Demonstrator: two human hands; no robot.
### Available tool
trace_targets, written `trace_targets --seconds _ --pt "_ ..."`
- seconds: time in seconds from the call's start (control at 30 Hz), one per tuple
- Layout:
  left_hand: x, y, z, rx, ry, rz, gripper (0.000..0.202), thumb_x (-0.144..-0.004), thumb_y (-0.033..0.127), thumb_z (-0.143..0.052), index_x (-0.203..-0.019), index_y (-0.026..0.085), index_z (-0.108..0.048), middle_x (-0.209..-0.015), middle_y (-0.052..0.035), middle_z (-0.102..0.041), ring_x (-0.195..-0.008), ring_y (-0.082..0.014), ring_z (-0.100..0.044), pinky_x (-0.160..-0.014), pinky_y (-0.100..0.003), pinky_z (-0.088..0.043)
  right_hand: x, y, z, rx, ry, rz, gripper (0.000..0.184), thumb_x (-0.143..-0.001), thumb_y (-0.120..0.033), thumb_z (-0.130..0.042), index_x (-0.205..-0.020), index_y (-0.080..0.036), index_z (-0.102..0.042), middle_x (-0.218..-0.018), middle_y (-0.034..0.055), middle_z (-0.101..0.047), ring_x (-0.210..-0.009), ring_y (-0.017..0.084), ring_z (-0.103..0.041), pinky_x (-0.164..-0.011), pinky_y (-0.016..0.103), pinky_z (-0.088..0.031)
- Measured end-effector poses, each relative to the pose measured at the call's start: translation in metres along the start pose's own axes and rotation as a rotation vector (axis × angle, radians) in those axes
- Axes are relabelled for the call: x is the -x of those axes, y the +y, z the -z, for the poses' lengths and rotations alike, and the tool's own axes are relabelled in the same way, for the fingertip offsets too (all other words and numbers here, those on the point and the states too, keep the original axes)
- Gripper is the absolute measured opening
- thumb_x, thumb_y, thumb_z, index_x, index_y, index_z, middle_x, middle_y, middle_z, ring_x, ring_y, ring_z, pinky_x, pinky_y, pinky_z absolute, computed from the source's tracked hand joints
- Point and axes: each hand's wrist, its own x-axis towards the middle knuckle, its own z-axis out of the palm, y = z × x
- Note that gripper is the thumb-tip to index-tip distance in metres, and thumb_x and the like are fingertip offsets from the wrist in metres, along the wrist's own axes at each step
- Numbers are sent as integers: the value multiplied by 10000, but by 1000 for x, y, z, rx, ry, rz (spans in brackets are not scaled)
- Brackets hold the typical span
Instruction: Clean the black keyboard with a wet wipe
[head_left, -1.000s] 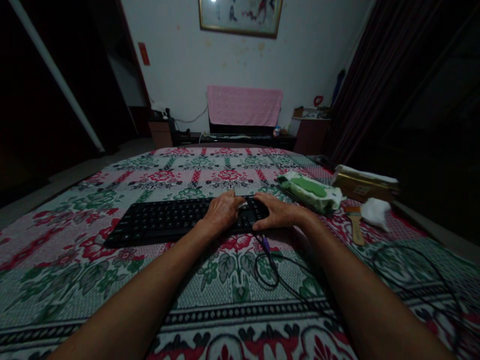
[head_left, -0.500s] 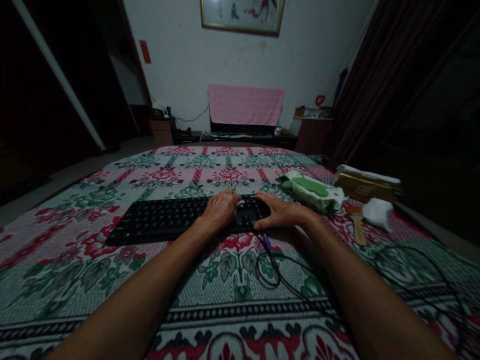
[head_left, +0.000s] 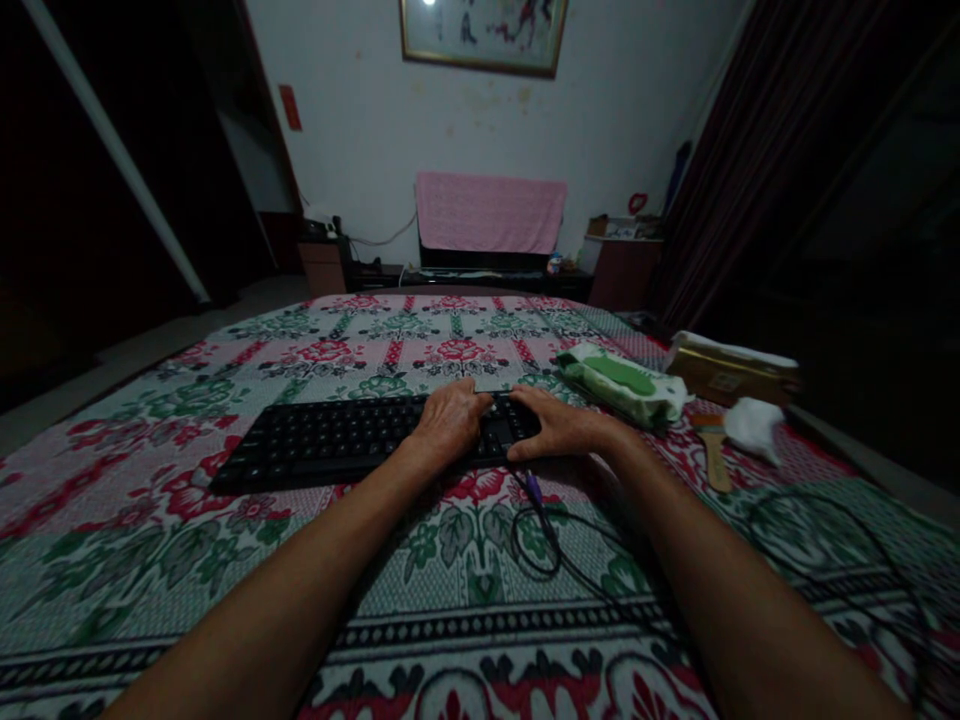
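Observation:
A black keyboard (head_left: 322,440) lies flat on the patterned cloth, its long side across my view. My left hand (head_left: 452,420) is over its right half, fingers closed in a pinch. A small whitish bit shows at those fingertips, too small and dark to name. My right hand (head_left: 559,424) grips the keyboard's right end, thumb at the near edge and fingers at the far edge. A black cable with a purple plug (head_left: 534,487) lies in a loop just below that hand.
Right of my hands lie a green-and-white wipes pack (head_left: 622,383), a gold box (head_left: 731,368), a wooden-handled brush (head_left: 715,455) and a crumpled white tissue (head_left: 754,428). More black cable (head_left: 825,500) curls at the right. A flowered cloth (head_left: 247,570) covers the table.
My left hand has slid a little to the right along the keys, with its fingers still pinched. My right hand and the keyboard have stayed in place.

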Motion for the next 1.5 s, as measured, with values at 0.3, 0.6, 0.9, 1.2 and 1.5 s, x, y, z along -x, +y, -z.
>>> trace_targets --seconds 0.3,0.6,0.9,1.2,1.5 --pt "3 -11 8 28 -71 0 270 -791 182 -407 -988 231 -585 -864 -59 -524 -783 -181 -542 -631 -257 -402 1 -1 1 -16 -10 -7 985 -495 -644 -641 -1304 -177 -329 -1397 133 -239 -1295 306 -170 -1042 450 -201" --pt "2 -15 10 70 -82 20 265 -786 210 -434 -990 243 -599 -872 -62 -557 -802 -183 -552 -671 -257 -411 0 1 0 -20 12 14 970 -495 -636 -647 -1302 -202 -330 -1376 117 -284 -1280 307 -214 -1034 460 -223" --pt "1 -34 14 84 -74 48 282 -756 204 -445 -975 242 -618 -891 -48 -617 -852 -181 -556 -728 -251 -409 1 -2 1 -49 -11 -32 984 -519 -677 -602 -1321 -188 -308 -1396 120 -248 -1294 302 -176 -1047 457 -193" --pt "3 -33 15 90 -115 -16 266 -736 208 -465 -936 245 -636 -867 -45 -644 -831 -190 -576 -694 -256 -414 1 -4 -4 -35 14 -15 1001 -497 -675 -617 -1323 -200 -311 -1410 122 -210 -1302 320 -126 -1045 483 -179" --pt "4 -36 14 159 -109 -38 246 -746 238 -446 -904 237 -635 -814 -26 -659 -768 -169 -587 -642 -239 -399 2 -6 -2 -17 -1 -6 996 -507 -675 -611 -1322 -187 -312 -1403 132 -214 -1304 311 -126 -1049 465 -183"
